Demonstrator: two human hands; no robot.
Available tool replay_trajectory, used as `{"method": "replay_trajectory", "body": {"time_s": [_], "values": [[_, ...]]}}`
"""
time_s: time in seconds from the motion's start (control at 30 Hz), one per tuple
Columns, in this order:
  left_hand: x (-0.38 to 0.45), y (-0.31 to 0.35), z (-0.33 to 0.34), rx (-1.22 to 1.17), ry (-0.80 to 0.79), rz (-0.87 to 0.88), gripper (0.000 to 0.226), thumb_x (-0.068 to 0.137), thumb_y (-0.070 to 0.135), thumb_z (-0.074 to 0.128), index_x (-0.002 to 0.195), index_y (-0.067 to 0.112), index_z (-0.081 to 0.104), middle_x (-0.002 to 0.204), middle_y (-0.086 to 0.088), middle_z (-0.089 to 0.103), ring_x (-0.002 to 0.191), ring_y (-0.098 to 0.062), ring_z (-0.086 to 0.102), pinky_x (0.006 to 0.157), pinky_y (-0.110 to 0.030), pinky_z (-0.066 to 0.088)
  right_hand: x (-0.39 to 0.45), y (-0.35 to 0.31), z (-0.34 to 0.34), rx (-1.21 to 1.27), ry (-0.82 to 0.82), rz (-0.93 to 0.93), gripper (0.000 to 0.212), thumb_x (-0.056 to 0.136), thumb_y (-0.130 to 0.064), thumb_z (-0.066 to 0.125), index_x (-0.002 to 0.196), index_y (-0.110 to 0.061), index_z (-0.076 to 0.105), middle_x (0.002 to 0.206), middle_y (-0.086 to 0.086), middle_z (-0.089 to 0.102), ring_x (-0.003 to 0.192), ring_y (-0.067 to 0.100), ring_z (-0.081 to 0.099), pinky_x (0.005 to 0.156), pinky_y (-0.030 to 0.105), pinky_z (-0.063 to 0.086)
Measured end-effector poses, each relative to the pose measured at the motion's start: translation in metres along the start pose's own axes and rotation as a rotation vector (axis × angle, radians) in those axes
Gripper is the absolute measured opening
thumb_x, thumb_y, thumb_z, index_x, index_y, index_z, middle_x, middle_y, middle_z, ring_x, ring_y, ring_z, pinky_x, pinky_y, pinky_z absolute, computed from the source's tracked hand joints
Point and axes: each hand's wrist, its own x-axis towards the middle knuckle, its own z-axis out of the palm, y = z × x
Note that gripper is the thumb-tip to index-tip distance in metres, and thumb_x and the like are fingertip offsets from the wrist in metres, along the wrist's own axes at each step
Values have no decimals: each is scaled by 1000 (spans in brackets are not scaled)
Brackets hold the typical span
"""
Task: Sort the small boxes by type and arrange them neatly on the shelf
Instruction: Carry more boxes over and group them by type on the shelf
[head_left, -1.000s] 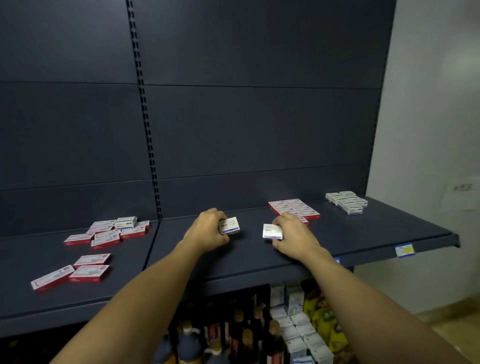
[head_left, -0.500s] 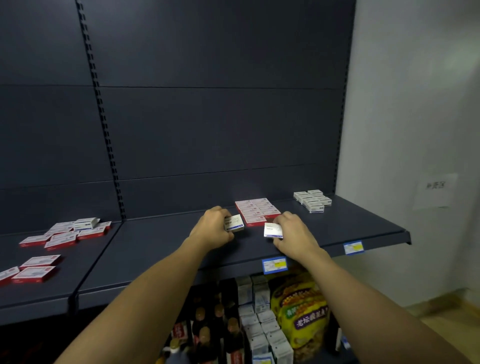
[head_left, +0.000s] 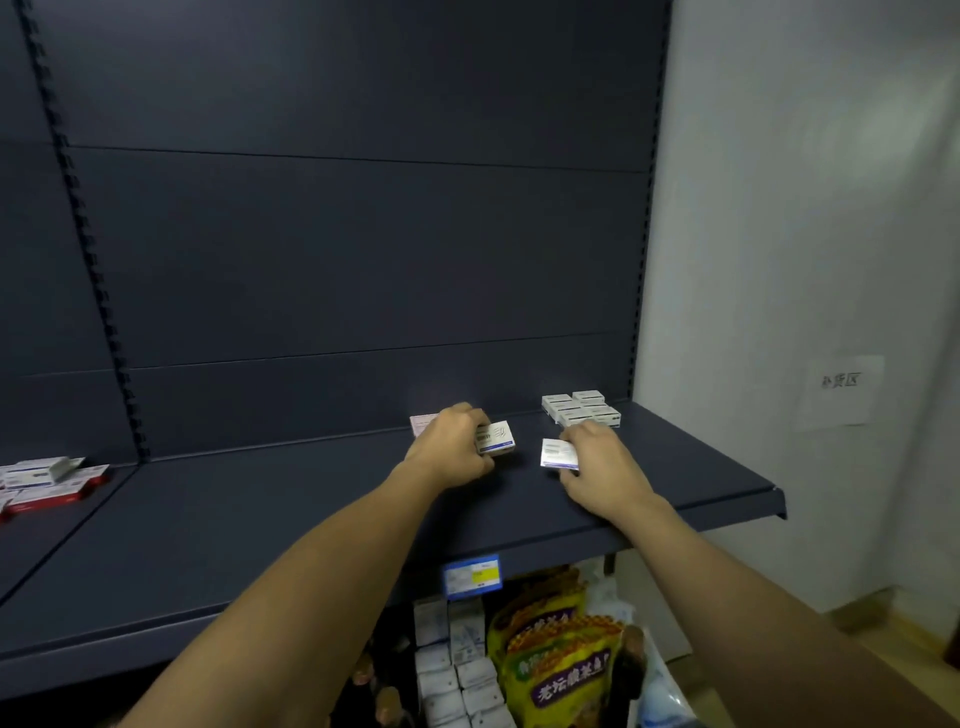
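Above the middle of the dark grey metal shelf (head_left: 311, 519), both bare forearms reach in from the lower edge of the view. The left hand (head_left: 451, 451) is curled around a small white cardboard box with a blue band (head_left: 496, 439), which it grasps tilted, its printed face turned towards the camera; whether the box touches the shelf surface cannot be told. The right hand (head_left: 602, 467) pinches a second small white box with a blue stripe (head_left: 558, 454) by its right side, the box lying nearly flat just above or on the shelf. The two held boxes are near each other but apart. Behind the left hand, a flat pale pink-and-white box (head_left: 422, 423) shows partly, close to the shelf's rear edge. Towards the rear right corner of the shelf sits a tidy group of small white boxes (head_left: 579, 408), just beyond the right hand. At the far left edge of the view, on the adjoining shelf section, lies a loose heap of flat white-and-red boxes (head_left: 47, 483). A blue-and-yellow price label (head_left: 471, 574) hangs on the shelf's front edge; below it stand a yellow printed bag (head_left: 556, 654) and stacked white cartons (head_left: 457, 670).
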Motion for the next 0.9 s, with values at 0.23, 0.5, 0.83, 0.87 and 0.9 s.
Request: {"method": "replay_trajectory", "body": {"time_s": [0.23, 0.5, 0.83, 0.87, 0.9], "values": [[62, 10, 31, -15, -53, -1, 47, 73, 27, 76, 118, 17, 63, 106, 7, 49, 101, -18, 56, 86, -35, 53, 47, 61, -2, -47, -32, 33, 45, 85, -18, 65, 129, -11, 57, 125, 6, 54, 119, 24, 47, 99, 31, 45], [100, 23, 54, -18, -65, -31, 44, 74, 26, 75, 115, 17, 64, 106, 5, 51, 102, -18, 55, 89, -33, 51, 74, 107, -3, -15, -41, 71, 42, 84, -20, 67, 125, -11, 58, 117, 5, 53, 114, 24, 48, 95, 34, 47], [101, 47, 73, 34, -64, -128, 44, 73, 24, 76, 116, 18, 65, 106, 5, 52, 101, -17, 55, 86, -29, 50, 75, 159, 2, 76, -38, 74, 36, 78, -9, 61, 114, -10, 63, 112, 8, 56, 109, 26, 51, 88, 33, 48], [99, 51, 73, 34, -56, -142, 45, 73, 24, 76, 116, 17, 65, 106, 5, 52, 101, -17, 56, 86, -28, 49, 75, 165, 2, 76, -51, 65, 37, 77, -10, 62, 115, -10, 63, 113, 8, 56, 110, 27, 51, 89, 33, 47], [98, 56, 74, 35, -45, -155, 45, 73, 24, 76, 116, 17, 65, 106, 4, 53, 101, -17, 56, 85, -27, 49, 76, 171, 2, 78, -61, 54, 38, 77, -9, 62, 115, -10, 63, 113, 8, 56, 110, 27, 51, 89, 33, 47]]}}
